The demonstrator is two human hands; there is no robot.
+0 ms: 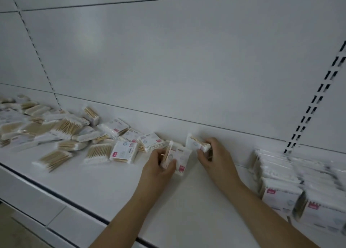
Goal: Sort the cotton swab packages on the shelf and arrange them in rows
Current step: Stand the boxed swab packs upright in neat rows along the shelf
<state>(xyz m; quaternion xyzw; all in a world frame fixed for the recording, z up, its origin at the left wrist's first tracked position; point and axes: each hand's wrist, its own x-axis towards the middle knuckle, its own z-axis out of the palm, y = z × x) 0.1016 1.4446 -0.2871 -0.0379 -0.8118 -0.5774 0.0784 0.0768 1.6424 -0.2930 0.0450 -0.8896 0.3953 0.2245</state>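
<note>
White metal shelf (104, 187) carries a loose heap of clear cotton swab packages (56, 129) at left and upright rows of packages (292, 182) at right. Between them, left hand (159, 165) grips a small stack (176, 158); right hand (215, 154) pinches one package (196, 143), fingers curled.

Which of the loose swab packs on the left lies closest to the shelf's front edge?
The pack lying alone at the front of the pile, wooden sticks showing, no label visible. Every other loose pack sits farther back on the shelf.
</note>
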